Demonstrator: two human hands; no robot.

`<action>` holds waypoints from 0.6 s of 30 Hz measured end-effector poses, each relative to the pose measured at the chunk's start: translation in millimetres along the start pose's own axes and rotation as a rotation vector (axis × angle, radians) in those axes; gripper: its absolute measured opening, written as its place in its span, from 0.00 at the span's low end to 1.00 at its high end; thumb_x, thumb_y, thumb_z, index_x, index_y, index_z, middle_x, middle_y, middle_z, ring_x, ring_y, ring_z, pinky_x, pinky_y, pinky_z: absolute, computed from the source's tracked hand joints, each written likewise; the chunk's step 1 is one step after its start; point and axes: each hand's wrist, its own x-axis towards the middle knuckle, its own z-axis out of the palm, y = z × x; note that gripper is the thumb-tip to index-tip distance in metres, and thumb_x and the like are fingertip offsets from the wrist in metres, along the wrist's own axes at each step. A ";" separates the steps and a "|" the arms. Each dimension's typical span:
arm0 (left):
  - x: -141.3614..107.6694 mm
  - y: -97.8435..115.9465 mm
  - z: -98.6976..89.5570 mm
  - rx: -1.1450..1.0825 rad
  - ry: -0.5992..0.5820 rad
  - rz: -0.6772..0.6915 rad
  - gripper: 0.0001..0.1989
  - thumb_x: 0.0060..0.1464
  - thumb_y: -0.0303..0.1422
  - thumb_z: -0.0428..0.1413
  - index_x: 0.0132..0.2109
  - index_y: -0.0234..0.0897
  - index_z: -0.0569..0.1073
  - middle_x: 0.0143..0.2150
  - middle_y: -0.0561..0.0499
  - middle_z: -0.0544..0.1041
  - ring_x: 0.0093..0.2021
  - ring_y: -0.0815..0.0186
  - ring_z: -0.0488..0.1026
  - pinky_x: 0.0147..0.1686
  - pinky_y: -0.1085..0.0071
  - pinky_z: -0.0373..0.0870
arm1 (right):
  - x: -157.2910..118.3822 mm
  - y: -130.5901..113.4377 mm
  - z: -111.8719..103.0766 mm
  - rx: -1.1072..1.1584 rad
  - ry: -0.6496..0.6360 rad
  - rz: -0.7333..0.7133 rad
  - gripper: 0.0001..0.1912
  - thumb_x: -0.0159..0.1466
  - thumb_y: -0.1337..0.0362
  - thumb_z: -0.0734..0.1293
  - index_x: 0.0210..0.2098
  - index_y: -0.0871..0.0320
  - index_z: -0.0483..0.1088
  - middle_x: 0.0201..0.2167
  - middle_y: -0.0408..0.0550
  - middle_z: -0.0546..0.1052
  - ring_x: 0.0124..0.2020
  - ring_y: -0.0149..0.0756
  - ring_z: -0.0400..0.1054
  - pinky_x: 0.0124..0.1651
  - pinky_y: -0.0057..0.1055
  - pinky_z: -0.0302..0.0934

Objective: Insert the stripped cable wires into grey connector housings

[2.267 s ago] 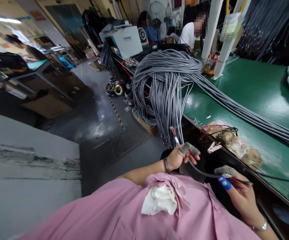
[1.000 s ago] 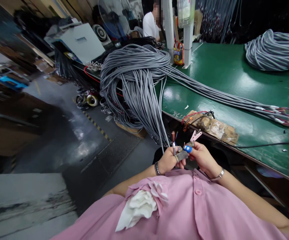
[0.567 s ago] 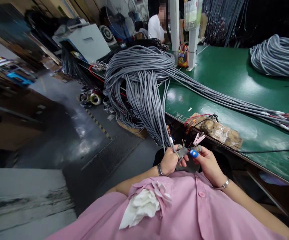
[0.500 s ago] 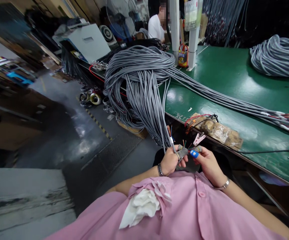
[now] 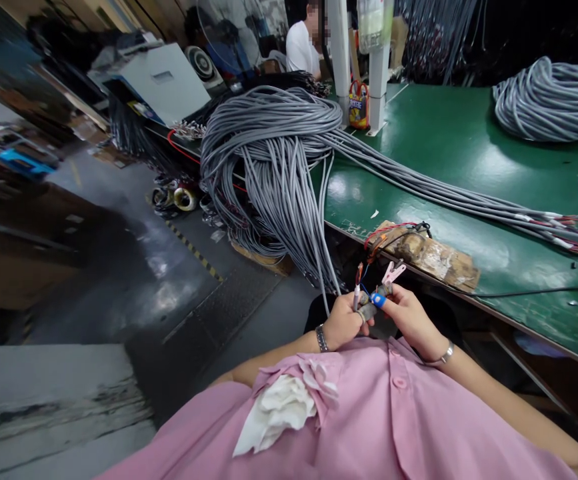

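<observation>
My left hand (image 5: 343, 323) is closed round the end of a grey cable (image 5: 357, 299), which points up between thumb and fingers. A white band sits near the cable's end, and thin coloured wires (image 5: 360, 272) fan out above it. Close beside it, my right hand (image 5: 413, 317) pinches a thin wire at the fingertips; the thumb wears a blue cover (image 5: 378, 299). Greyish wraps cover some fingertips on both hands. Just beyond the right fingers is a pink clip (image 5: 393, 272). The pinched wire's tip is hidden.
A thick bundle of grey cables (image 5: 279, 153) hangs over the green bench (image 5: 449, 160) edge, with stripped ends lying to the right. A wooden block (image 5: 426, 257) with wires sits at the front edge. Behind are a cable coil (image 5: 549, 100), white posts and a seated person (image 5: 303, 47).
The cable end in my left hand now stands more upright, its wires bunched higher. My right hand has come in closer, its fingertips pinching beside the left thumb. The whole view has shifted slightly.
</observation>
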 end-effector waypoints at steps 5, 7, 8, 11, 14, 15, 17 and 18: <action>1.9 -7.8 -3.0 -0.033 0.009 0.017 0.17 0.53 0.42 0.56 0.28 0.32 0.67 0.18 0.53 0.70 0.14 0.75 0.64 0.15 0.79 0.57 | -1.4 7.8 0.4 0.082 0.078 0.018 0.15 0.57 0.54 0.70 0.30 0.60 0.68 0.24 0.43 0.69 0.23 0.27 0.57 0.27 0.27 0.52; 2.1 -9.6 -4.1 -0.053 0.016 0.018 0.18 0.54 0.44 0.56 0.28 0.32 0.67 0.19 0.52 0.70 0.15 0.74 0.65 0.15 0.80 0.56 | -1.3 12.1 2.8 0.197 0.093 0.048 0.13 0.56 0.56 0.71 0.30 0.60 0.68 0.23 0.41 0.67 0.23 0.26 0.56 0.27 0.27 0.51; 2.0 -9.9 -4.4 -0.058 0.016 0.016 0.18 0.53 0.44 0.56 0.28 0.32 0.67 0.19 0.52 0.70 0.15 0.74 0.65 0.15 0.80 0.56 | -1.0 14.1 4.1 0.260 0.093 0.062 0.13 0.55 0.57 0.72 0.29 0.60 0.68 0.22 0.40 0.66 0.22 0.26 0.55 0.27 0.27 0.51; 1.1 -9.5 -5.0 -0.056 -0.025 -0.006 0.19 0.51 0.45 0.58 0.29 0.31 0.68 0.20 0.52 0.71 0.15 0.74 0.65 0.15 0.79 0.56 | 0.7 19.5 7.3 0.362 0.095 0.080 0.12 0.54 0.58 0.73 0.29 0.59 0.68 0.21 0.39 0.65 0.22 0.25 0.54 0.27 0.26 0.50; 0.2 -8.9 -5.8 -0.053 -0.037 -0.011 0.20 0.50 0.46 0.59 0.29 0.31 0.68 0.22 0.51 0.72 0.15 0.74 0.66 0.14 0.79 0.56 | 3.1 22.0 7.9 0.356 0.113 0.077 0.12 0.54 0.59 0.73 0.30 0.59 0.69 0.21 0.39 0.66 0.21 0.24 0.54 0.26 0.25 0.49; 0.0 -8.9 -6.3 -0.058 -0.019 -0.004 0.20 0.50 0.46 0.58 0.29 0.31 0.68 0.21 0.51 0.72 0.15 0.74 0.66 0.14 0.79 0.56 | 3.6 21.9 7.6 0.351 0.116 0.080 0.12 0.54 0.59 0.73 0.30 0.59 0.69 0.22 0.39 0.66 0.21 0.24 0.54 0.26 0.25 0.49; -0.1 -9.2 -7.4 -0.068 0.016 0.010 0.20 0.52 0.46 0.57 0.27 0.31 0.68 0.20 0.52 0.71 0.15 0.74 0.65 0.14 0.79 0.55 | 3.8 20.3 6.6 0.350 0.115 0.097 0.13 0.54 0.57 0.73 0.30 0.59 0.69 0.22 0.40 0.67 0.21 0.24 0.55 0.26 0.25 0.51; 0.1 -9.5 -8.1 -0.074 0.028 0.014 0.20 0.52 0.46 0.57 0.27 0.31 0.68 0.19 0.52 0.70 0.14 0.74 0.65 0.14 0.79 0.54 | 3.4 18.9 6.1 0.349 0.111 0.108 0.13 0.55 0.56 0.73 0.31 0.59 0.70 0.22 0.40 0.67 0.22 0.24 0.56 0.26 0.25 0.52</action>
